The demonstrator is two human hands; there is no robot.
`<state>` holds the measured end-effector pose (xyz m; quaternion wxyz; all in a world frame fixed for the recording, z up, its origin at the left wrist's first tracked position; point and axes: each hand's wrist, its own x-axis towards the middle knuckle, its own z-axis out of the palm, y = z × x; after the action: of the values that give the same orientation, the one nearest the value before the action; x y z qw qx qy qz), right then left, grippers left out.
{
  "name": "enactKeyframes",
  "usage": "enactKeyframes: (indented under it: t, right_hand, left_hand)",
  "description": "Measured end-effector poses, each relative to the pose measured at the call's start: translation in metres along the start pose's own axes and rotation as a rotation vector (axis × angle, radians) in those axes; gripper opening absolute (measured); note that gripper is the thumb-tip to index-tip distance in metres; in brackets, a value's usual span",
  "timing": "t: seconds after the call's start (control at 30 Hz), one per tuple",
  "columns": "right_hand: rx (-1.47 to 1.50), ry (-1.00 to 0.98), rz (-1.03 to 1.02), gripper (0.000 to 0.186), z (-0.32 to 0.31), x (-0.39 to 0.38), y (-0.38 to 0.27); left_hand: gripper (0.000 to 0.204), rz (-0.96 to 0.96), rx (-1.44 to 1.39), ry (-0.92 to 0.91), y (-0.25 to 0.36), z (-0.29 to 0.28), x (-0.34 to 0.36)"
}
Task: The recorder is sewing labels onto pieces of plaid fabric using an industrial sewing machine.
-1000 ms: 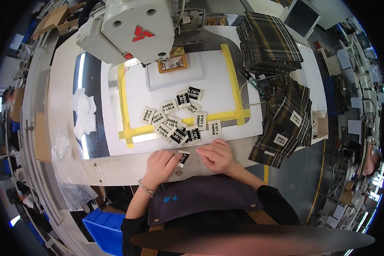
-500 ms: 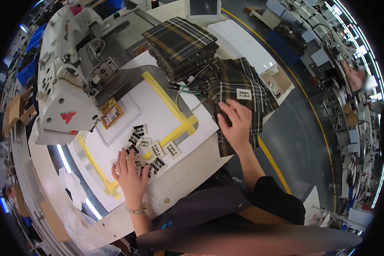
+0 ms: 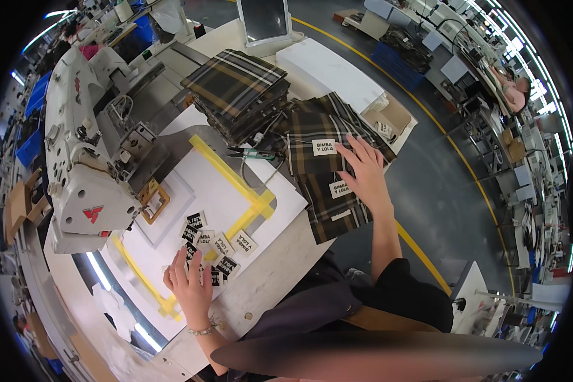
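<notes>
My left hand [image 3: 191, 284] is open, its fingertips at the near left edge of a loose pile of small square labels. A white label [image 3: 243, 242] lies at the pile's right, and a black label [image 3: 226, 265] near my left thumb. On the right, my right hand [image 3: 369, 178] is open, fingers spread over the plaid fabric [image 3: 304, 132]. Its index fingertip is beside a white label [image 3: 323, 147] on the cloth, and its palm side partly covers another label [image 3: 339, 189]. A further small white piece [image 3: 340, 216] shows lower on the cloth.
A white sewing machine [image 3: 83, 184] stands on the left, with a brown clamp frame [image 3: 155, 201] under its head. Yellow tape [image 3: 226, 167] borders the white work sheet. Behind are a stack of plaid pieces [image 3: 235, 79], thread snips [image 3: 254, 153] and an open cardboard box [image 3: 395, 121].
My right hand has shifted right and up across the plaid fabric, uncovering the lower white pieces. My left hand has drawn back slightly from the label pile. The whole view has turned a little.
</notes>
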<state>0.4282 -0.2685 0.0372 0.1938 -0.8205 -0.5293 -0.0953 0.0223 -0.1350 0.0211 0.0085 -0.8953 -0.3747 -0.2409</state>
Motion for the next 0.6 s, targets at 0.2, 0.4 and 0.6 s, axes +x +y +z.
enactKeyframes:
  t: [0.2, 0.4, 0.6]
  right_hand:
    - [-0.009, 0.217, -0.129, 0.048, 0.004, 0.008, 0.005]
    - [0.12, 0.397, -0.347, 0.042, 0.0, -0.035, 0.0]
    - [0.069, 0.093, -0.323, 0.049, 0.001, -0.092, 0.003]
  left_hand:
    - [0.032, 0.051, 0.016, 0.07, -0.002, -0.005, 0.002]
    - [0.027, 0.045, 0.025, 0.111, -0.011, -0.006, -0.005]
    - [0.026, 0.072, 0.014, 0.118, -0.015, 0.001, 0.001]
